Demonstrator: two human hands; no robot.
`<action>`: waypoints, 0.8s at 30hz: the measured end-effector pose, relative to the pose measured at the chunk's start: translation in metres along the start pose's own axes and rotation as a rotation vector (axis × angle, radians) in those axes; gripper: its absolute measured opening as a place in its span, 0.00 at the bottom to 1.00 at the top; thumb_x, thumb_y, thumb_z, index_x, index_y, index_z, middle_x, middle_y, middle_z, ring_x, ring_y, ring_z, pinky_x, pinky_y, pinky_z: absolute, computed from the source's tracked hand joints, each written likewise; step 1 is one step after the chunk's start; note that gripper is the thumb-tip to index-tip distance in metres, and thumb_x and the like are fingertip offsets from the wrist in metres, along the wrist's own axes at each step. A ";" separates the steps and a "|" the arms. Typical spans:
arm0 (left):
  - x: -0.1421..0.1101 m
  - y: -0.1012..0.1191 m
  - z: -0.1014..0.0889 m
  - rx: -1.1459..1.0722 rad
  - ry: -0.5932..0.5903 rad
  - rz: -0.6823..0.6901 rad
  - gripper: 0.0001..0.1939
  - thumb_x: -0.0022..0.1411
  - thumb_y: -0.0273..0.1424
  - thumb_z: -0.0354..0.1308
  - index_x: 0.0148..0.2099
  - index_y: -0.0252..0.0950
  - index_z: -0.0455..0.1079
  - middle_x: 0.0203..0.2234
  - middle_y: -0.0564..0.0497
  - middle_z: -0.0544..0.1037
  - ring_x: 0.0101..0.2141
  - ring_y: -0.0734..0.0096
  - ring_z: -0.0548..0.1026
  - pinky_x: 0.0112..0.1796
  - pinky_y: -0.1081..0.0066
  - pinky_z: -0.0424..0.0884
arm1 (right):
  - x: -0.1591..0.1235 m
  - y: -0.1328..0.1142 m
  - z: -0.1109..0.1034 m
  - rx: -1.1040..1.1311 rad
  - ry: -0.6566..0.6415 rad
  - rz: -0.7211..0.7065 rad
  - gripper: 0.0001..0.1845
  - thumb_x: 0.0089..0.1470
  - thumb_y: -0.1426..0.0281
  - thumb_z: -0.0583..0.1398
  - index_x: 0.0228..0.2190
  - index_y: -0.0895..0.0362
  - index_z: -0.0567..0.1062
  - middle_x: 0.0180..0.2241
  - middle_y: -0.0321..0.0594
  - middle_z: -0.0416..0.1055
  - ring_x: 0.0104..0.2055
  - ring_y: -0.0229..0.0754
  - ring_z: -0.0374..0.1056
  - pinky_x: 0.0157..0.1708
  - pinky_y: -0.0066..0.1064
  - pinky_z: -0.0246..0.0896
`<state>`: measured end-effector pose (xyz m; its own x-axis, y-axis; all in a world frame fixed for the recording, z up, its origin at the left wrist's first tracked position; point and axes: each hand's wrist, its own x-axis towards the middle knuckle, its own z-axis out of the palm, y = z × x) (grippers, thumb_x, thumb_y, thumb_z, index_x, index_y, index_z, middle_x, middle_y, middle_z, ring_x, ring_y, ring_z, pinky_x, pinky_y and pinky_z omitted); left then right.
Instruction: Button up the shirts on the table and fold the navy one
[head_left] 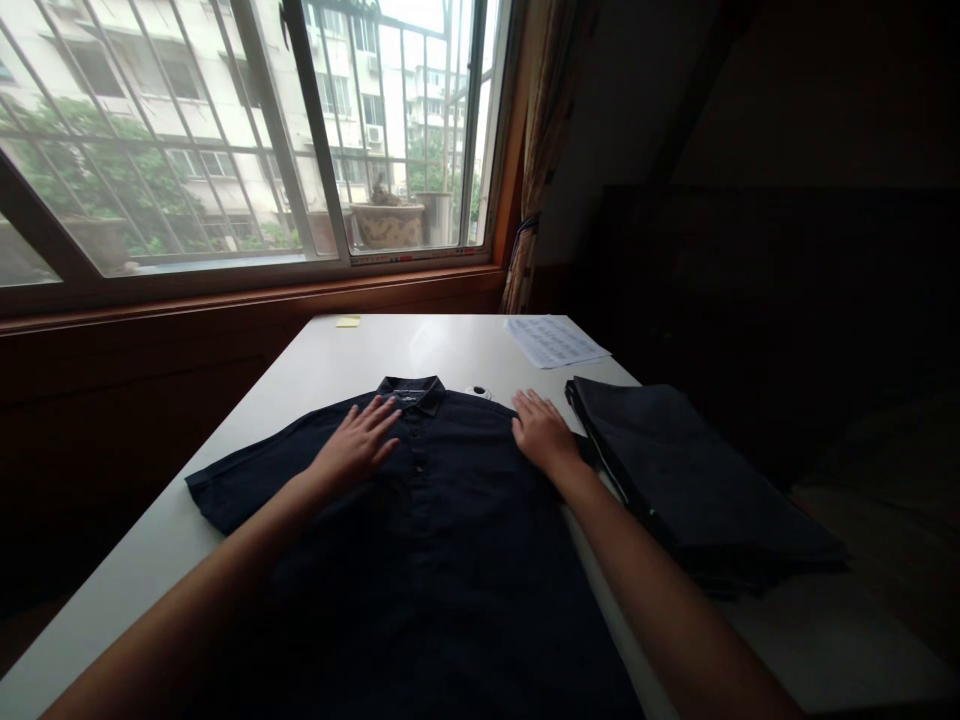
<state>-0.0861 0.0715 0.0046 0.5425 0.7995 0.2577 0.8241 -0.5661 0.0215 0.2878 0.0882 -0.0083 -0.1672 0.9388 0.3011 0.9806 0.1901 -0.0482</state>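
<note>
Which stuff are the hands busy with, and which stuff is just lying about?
In use:
- dark shirt, spread out, left hand near its collar, right hand at its shoulder
- white table underneath
- perhaps the dark cloth stack beside it

Just lying about, it seems:
- printed paper
- yellow note
- small white object

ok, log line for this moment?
left hand: open on navy button-front shirt, by collar | right hand: open at shirt's shoulder | folded dark cloth stack: right of shirt
</note>
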 end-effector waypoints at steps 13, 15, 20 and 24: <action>0.012 0.021 0.045 -0.074 -0.100 0.031 0.32 0.71 0.51 0.38 0.73 0.50 0.42 0.71 0.53 0.45 0.69 0.58 0.47 0.66 0.53 0.42 | -0.024 -0.059 0.017 0.168 -0.226 -0.211 0.37 0.66 0.49 0.43 0.67 0.58 0.54 0.70 0.43 0.43 0.72 0.46 0.39 0.69 0.44 0.34; 0.005 0.011 0.039 -0.072 -0.123 0.012 0.33 0.71 0.51 0.38 0.73 0.51 0.40 0.71 0.53 0.41 0.69 0.58 0.47 0.66 0.53 0.42 | -0.026 -0.046 0.015 0.160 -0.239 -0.183 0.38 0.65 0.48 0.42 0.67 0.57 0.54 0.70 0.42 0.43 0.72 0.46 0.38 0.69 0.44 0.33; -0.017 -0.013 0.030 -0.049 -0.168 -0.065 0.32 0.71 0.52 0.37 0.73 0.50 0.43 0.71 0.54 0.44 0.69 0.59 0.45 0.66 0.54 0.40 | -0.028 -0.011 0.018 0.127 -0.240 -0.082 0.37 0.65 0.48 0.41 0.67 0.54 0.53 0.71 0.40 0.42 0.72 0.45 0.38 0.69 0.44 0.34; -0.037 -0.035 0.023 -0.029 -0.193 -0.141 0.32 0.71 0.51 0.37 0.72 0.49 0.45 0.71 0.55 0.44 0.70 0.59 0.43 0.66 0.54 0.39 | -0.022 0.018 0.023 0.058 -0.257 0.047 0.35 0.66 0.50 0.40 0.67 0.53 0.53 0.71 0.39 0.42 0.72 0.45 0.38 0.69 0.45 0.34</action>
<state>-0.1312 0.0665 -0.0282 0.4457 0.8931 0.0610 0.8904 -0.4493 0.0727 0.3069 0.0775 -0.0380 -0.1498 0.9876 0.0462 0.9815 0.1542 -0.1132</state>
